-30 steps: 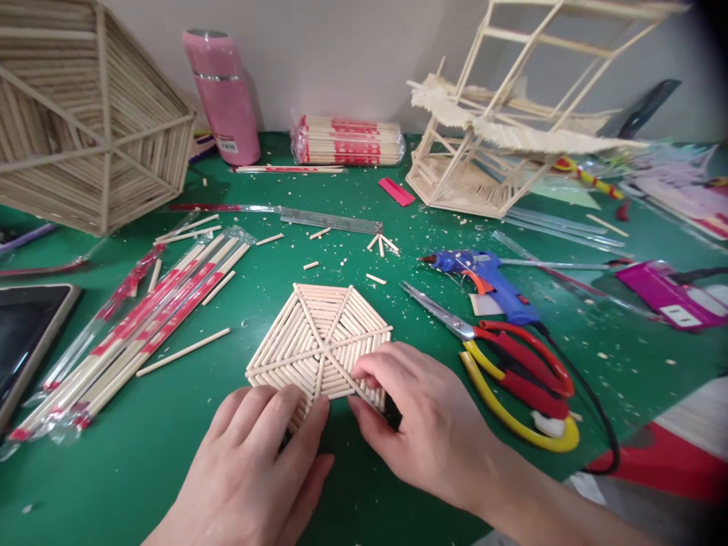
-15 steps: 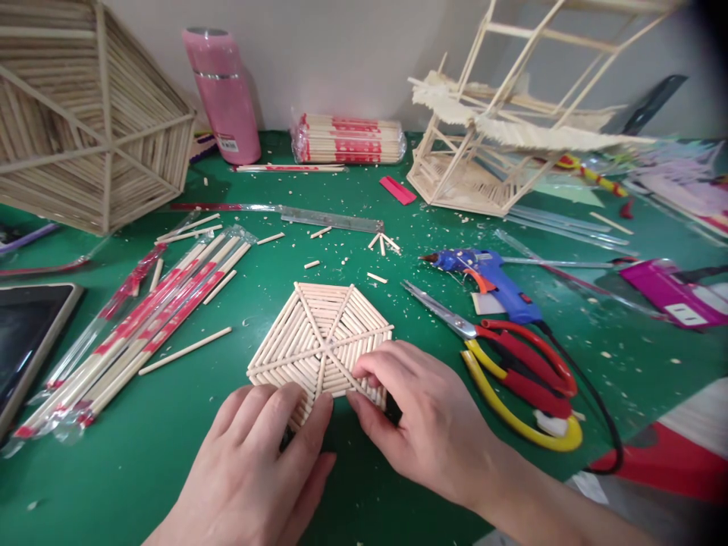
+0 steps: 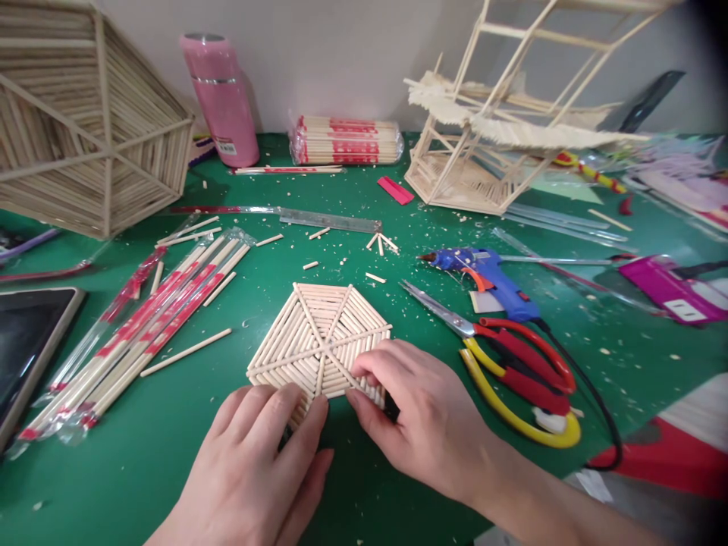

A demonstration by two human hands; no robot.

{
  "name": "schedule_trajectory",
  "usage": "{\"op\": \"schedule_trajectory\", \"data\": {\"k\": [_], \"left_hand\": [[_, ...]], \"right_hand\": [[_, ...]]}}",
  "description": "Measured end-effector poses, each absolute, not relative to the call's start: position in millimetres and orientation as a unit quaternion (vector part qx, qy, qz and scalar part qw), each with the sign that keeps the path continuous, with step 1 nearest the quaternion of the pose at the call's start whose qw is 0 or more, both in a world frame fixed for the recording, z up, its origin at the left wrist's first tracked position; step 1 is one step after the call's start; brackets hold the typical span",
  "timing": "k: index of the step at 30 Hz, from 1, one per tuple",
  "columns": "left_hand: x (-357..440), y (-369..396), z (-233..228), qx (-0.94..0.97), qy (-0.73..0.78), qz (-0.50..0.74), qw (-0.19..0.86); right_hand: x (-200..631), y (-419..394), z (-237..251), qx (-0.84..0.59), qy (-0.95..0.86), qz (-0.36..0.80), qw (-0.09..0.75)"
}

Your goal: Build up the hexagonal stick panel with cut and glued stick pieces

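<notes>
A hexagonal panel of thin wooden sticks (image 3: 321,334) lies on the green table, with spokes crossing at its centre. My left hand (image 3: 250,455) is closed over its near left edge, fingertips on the sticks and thumb at the near corner. My right hand (image 3: 418,417) pinches the near right edge between thumb and forefinger. The fingers hide parts of that near edge. Right of the panel lie scissors (image 3: 500,356) with red and yellow handles. Beyond them rests a blue glue gun (image 3: 489,280), its nozzle facing left.
Wrapped chopsticks (image 3: 153,326) and a tablet-like device (image 3: 34,341) lie at left. At the back stand a large stick panel (image 3: 108,144), a pink bottle (image 3: 219,98), a chopstick bundle (image 3: 346,140) and a stick-built frame (image 3: 483,152). A black cord (image 3: 585,387) runs off the right edge.
Both hands keep their hold on the stick panel. The view has shifted very slightly; nothing else has visibly moved.
</notes>
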State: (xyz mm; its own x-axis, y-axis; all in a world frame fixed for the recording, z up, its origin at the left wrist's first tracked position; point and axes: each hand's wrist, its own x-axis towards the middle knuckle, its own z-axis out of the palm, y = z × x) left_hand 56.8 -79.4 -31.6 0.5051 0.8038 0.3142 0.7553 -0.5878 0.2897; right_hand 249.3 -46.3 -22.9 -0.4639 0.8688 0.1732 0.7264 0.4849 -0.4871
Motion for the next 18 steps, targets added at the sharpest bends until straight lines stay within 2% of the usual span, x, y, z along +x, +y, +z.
{"op": "schedule_trajectory", "data": {"k": [11,18], "left_hand": [[57.1,-79.9,-31.0,0.868,0.451,0.199,0.054],[50.9,-76.4,-29.8,0.885,0.413,0.214,0.023]], "right_hand": [[249.5,-44.9,-21.2,-0.477,-0.837,0.179,0.202],[261.8,-42.3,-17.2,-0.505,-0.769,0.234,0.316]]}}
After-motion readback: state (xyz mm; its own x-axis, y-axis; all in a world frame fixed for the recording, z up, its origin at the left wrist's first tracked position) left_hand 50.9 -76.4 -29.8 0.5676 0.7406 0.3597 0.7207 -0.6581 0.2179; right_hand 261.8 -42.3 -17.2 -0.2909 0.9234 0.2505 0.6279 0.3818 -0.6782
